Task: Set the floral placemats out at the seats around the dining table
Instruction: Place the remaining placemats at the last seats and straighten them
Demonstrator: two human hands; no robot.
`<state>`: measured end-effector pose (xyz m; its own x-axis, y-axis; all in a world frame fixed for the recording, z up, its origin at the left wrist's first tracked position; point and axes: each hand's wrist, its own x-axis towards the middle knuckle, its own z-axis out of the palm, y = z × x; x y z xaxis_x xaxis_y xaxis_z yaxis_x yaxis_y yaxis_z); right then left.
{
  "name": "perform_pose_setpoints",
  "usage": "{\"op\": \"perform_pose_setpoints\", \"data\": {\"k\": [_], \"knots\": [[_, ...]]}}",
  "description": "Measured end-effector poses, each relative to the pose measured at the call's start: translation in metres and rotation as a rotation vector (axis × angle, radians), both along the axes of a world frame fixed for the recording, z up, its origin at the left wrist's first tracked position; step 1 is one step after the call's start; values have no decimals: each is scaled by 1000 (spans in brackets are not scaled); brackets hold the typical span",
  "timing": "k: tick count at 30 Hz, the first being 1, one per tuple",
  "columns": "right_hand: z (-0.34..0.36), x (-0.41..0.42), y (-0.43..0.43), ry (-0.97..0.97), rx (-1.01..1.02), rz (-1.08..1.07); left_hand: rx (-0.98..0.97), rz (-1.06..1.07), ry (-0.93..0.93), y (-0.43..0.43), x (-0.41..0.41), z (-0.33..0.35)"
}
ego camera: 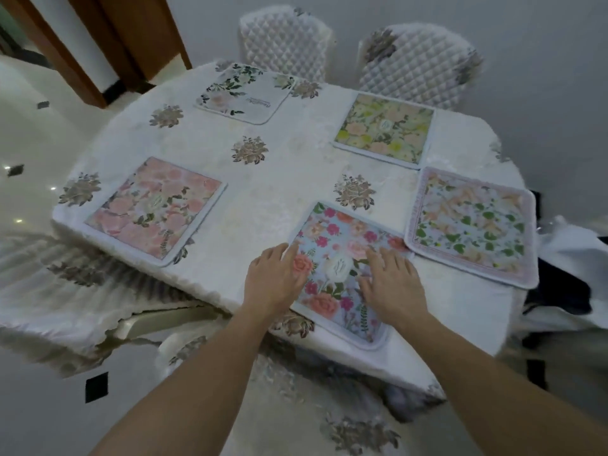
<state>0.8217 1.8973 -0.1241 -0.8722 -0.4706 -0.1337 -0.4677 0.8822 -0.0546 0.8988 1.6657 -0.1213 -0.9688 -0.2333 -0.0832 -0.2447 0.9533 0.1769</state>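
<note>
- Pale blue cloth, pink and red blooms, white border: nearest placemat (pixel 335 232), lying flat beneath both sets of fingers, near corner at the rim of the table (pixel 263 179).
- Head view: left hand (pixel 273 278) on the mat's left edge, fingers straight, gripping nothing; right hand (pixel 391 284) flat on its right half, fingers spread, pressing.
- Best done, likely: smooth outward from the fingertips, square it to the seat, ease it clear of the lilac-bordered mat (pixel 470 225) just right of the right fingers.
- Beyond the fingertips: pink mat (pixel 154 209) far left, leafy white mat (pixel 243 92) and yellow-green mat (pixel 383 130) ahead.
</note>
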Motion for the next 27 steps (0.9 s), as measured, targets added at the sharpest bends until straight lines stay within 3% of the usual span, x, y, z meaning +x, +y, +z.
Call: {"op": "perform_pose_setpoints", "data": {"k": [4,12,22,27], "knots": [[-12,5,23,-24,-20,-156,5,-56,-24,0,-31,-9],[-40,15,29,-64,-132,-480,147,76,-56,-13,-65,-31],[-54,-2,8,-199,-557,-985,332,205,-48,-32,-81,-60],[-60,-7,0,-277,-703,-1078,504,261,-41,-38,-82,-60]]}}
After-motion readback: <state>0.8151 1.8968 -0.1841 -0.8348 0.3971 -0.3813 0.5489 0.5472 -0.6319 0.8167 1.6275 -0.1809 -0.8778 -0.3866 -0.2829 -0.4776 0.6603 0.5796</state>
